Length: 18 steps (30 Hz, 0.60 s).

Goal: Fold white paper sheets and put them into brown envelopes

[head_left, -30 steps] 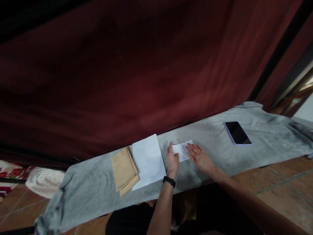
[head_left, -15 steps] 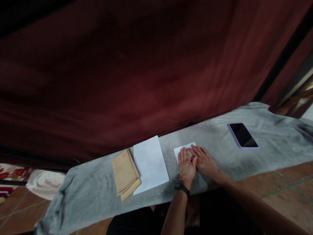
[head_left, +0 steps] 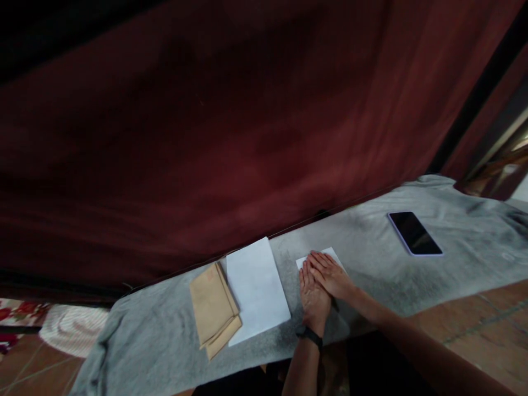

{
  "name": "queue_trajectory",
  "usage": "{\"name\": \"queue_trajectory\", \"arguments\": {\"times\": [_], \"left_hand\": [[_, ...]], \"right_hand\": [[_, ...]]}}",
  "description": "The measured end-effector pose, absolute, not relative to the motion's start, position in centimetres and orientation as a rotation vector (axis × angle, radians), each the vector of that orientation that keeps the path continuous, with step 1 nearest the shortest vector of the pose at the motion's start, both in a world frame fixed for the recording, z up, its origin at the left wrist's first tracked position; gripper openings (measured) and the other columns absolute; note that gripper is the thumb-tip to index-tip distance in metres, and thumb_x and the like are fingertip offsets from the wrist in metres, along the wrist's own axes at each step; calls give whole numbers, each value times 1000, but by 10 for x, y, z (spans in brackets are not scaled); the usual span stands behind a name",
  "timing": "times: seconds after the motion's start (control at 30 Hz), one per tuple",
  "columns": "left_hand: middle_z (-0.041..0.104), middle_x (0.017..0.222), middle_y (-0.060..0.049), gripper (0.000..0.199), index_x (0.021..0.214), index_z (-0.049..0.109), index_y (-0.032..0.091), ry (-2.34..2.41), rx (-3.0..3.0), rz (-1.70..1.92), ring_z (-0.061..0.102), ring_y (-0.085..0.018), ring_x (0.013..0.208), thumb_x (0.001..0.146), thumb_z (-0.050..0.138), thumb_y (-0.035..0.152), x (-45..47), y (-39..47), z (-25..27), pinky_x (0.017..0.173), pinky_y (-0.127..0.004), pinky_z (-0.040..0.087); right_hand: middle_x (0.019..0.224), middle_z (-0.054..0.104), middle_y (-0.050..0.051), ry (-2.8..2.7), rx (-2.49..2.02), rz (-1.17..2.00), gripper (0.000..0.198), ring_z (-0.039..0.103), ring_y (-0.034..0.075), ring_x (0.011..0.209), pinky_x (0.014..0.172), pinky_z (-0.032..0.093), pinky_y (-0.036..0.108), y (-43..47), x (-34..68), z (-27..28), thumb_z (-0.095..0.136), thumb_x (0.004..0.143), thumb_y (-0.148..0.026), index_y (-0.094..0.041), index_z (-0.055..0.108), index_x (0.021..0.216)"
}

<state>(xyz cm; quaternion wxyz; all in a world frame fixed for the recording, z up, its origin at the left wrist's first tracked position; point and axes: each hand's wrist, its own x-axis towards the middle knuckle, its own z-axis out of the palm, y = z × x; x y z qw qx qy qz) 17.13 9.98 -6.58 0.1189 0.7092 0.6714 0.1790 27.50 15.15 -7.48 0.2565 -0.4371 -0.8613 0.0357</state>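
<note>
A small piece of white paper (head_left: 333, 254), perhaps folded, lies on the grey cloth, mostly covered by my hands. My left hand (head_left: 314, 297) rests flat on its left part, fingers stretched out and pointing away from me. Over it comes my right hand (head_left: 333, 276), also flat, its fingers lying across the fingers of my left hand. A dark band (head_left: 308, 334) is round my left wrist. To the left, larger white sheets (head_left: 258, 294) lie flat. Brown envelopes (head_left: 212, 302) are stacked beside the sheets and overlap their left edge.
A phone with a purple edge (head_left: 416, 234) lies on the right of the cloth. The grey cloth (head_left: 144, 335) covers a long, narrow surface. Behind it rises a dark red panel (head_left: 247, 137). Tiled floor (head_left: 487, 319) shows at the front right.
My right hand has slid left across the paper, from beside my left hand to on top of its fingers. The paper's right corner now shows. The view has shifted slightly.
</note>
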Motion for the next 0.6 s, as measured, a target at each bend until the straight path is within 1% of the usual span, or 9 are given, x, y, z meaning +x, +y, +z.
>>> {"name": "queue_trajectory", "arguments": {"times": [0.07,0.13,0.2,0.33,0.47,0.6], "left_hand": [[33,165,-13,64,158,36,16,1979,2059,554,23,-25,156,95,40,12,172,98,-64,129,-51,21],[32,166,-11,61,159,35,18,1976,2050,579,23,-24,156,98,37,16,172,97,-61,129,-51,21],[30,166,-11,58,159,34,18,1983,2041,599,24,-25,155,101,37,22,172,95,-57,129,-51,22],[28,167,-15,61,159,34,14,2059,2018,634,24,-28,155,101,43,31,169,90,-53,128,-50,22],[33,164,-18,63,158,36,13,2129,1981,674,29,-30,154,100,48,35,161,86,-50,127,-51,25],[39,160,-21,59,156,40,12,2219,1904,703,30,-33,153,101,47,33,166,88,-45,126,-58,24]], "right_hand": [[155,50,13,-2337,-1196,78,50,45,26,145,120,37,48,151,287,-82,39,104,-27,-17,48,152],[158,46,12,-2341,-1198,50,54,43,27,146,120,35,49,152,301,-87,41,103,-29,-19,43,156],[160,42,12,-2347,-1209,21,56,41,27,148,121,33,50,153,315,-89,42,103,-31,-19,39,157],[161,39,13,-2344,-1252,-4,57,42,28,147,122,31,51,154,334,-90,41,104,-32,-17,35,159],[160,41,13,-2308,-1293,21,59,44,29,146,122,31,52,153,343,-89,40,104,-35,-17,32,160],[159,43,13,-2288,-1309,24,60,46,29,144,122,30,52,152,343,-85,39,104,-34,-17,29,161]]}}
